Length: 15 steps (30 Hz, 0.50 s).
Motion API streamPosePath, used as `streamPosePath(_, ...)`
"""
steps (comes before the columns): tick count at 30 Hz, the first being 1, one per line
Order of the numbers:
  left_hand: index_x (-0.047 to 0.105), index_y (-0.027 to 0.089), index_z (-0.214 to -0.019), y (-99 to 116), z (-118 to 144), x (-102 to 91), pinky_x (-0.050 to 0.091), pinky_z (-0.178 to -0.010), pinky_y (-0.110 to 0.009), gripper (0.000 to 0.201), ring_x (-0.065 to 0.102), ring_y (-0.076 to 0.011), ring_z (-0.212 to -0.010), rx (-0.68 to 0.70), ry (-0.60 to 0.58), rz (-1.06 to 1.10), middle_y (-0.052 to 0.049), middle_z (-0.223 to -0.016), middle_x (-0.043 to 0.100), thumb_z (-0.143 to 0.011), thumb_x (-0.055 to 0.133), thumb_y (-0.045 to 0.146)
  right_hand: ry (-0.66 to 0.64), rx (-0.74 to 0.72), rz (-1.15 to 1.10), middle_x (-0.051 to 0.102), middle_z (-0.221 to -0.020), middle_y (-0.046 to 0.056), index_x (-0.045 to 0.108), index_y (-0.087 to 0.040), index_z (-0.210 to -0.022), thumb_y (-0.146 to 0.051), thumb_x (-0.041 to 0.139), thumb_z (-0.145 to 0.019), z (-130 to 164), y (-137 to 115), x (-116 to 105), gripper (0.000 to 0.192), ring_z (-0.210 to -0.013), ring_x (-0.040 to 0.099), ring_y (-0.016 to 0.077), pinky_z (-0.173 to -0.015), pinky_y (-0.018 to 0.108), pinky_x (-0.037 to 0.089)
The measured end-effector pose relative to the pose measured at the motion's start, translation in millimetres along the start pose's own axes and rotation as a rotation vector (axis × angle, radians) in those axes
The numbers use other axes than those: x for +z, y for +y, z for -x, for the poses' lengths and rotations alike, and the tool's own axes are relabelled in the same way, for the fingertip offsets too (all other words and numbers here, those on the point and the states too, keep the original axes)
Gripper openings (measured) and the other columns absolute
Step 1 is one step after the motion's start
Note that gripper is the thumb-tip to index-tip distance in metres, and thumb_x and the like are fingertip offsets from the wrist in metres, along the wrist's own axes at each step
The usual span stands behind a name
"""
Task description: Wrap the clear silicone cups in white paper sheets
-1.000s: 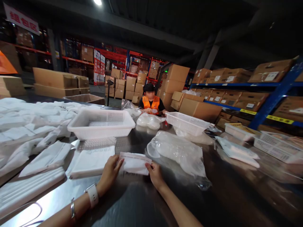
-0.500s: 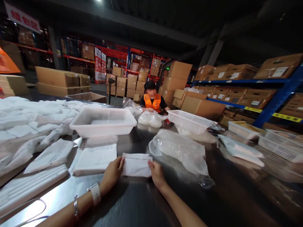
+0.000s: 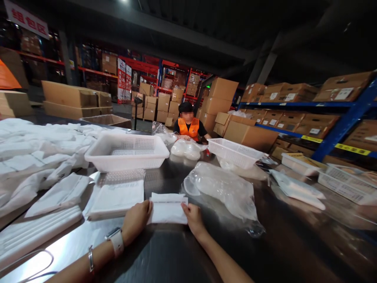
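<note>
Between my hands is a small white pouch [image 3: 169, 212], its upper flap lifted above a seam that runs across it. My left hand [image 3: 137, 221] grips its left edge with thumb and fingers. My right hand [image 3: 193, 219] pinches the upper right corner. Just left of my left hand lies a stack of flat white packets [image 3: 120, 197] with a clear bubbly sheet behind it. Right of my right hand rests a clear plastic bag [image 3: 224, 188] with whitish, rounded contents that I cannot make out.
A white perforated basket [image 3: 128, 163] stands behind the packets; another basket [image 3: 235, 153] sits back right. White pouches [image 3: 55, 149] heap up on the left. Across the dark metal table [image 3: 165, 259] sits a person in an orange vest [image 3: 188, 128]. White trays [image 3: 347, 182] stand far right.
The pouch's top edge now stands apart above the seam, where it lay flatter before. Both hands still hold it and have shifted slightly down in view.
</note>
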<state>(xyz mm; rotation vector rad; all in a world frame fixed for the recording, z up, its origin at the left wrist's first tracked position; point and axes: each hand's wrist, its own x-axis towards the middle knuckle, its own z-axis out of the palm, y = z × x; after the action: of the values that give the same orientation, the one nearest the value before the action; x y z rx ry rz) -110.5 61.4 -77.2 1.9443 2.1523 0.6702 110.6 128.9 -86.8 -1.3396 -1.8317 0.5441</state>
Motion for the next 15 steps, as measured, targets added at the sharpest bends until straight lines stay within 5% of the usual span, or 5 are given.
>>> streamPosePath(4, 0.062, 0.008, -0.107, 9, 0, -13.7, 0.051, -0.072, -0.043, 0.036, 0.069, -0.0303, -0.083, 0.074, 0.017, -0.104, -0.019, -0.091, 0.071, -0.094, 0.029, 0.017, -0.017, -0.021, 0.037, 0.027, -0.047, -0.004, 0.029, -0.023, -0.045, -0.083, 0.024, -0.072, -3, 3, 1, 0.066, -0.048, 0.026, 0.0103, -0.045, 0.026, 0.019)
streamPosePath(7, 0.053, 0.019, -0.127, 18, 2, -14.6, 0.042, -0.100, -0.044, 0.039, 0.057, -0.0241, -0.116, 0.447, 0.056, -0.129, -0.012, -0.124, 0.063, -0.093, 0.037, 0.012, -0.038, -0.031, 0.073, 0.030, -0.045, -0.004, 0.032, -0.023, -0.045, -0.075, 0.031, -0.076, -5, 7, -3, 0.060, -0.046, 0.030, 0.0109, -0.044, 0.026, 0.022)
streamPosePath(10, 0.051, 0.023, -0.131, 22, 3, -3.3, 0.030, -0.112, -0.051, 0.038, 0.046, -0.0253, -0.130, 0.733, 0.087, -0.152, -0.007, -0.136, 0.056, -0.093, 0.048, 0.027, -0.019, -0.022, 0.118, 0.045, -0.048, -0.002, 0.056, -0.018, -0.061, -0.054, 0.050, -0.080, -3, 1, -17, 0.041, -0.047, 0.044, 0.0150, -0.046, 0.026, 0.033)
streamPosePath(12, 0.051, 0.023, -0.132, 21, 4, 4.6, 0.029, -0.112, -0.055, 0.040, 0.047, -0.0269, -0.129, 0.714, 0.095, -0.154, -0.007, -0.136, 0.056, -0.093, 0.049, 0.033, 0.051, -0.132, 0.226, 0.065, -0.070, 0.006, 0.066, -0.016, -0.095, -0.034, 0.057, -0.082, -1, -12, -24, 0.024, -0.069, 0.060, 0.0221, -0.062, 0.031, 0.046)
streamPosePath(15, 0.050, 0.023, -0.133, 17, 3, 10.0, 0.026, -0.113, -0.059, 0.041, 0.046, -0.0276, -0.130, 0.703, 0.070, -0.116, -0.008, -0.137, 0.055, -0.093, 0.046, 0.034, -0.044, -0.441, 0.534, 0.065, -0.117, 0.014, 0.058, -0.018, -0.125, -0.011, 0.050, -0.086, 2, -41, -17, 0.041, -0.114, 0.056, 0.0259, -0.098, 0.041, 0.042)
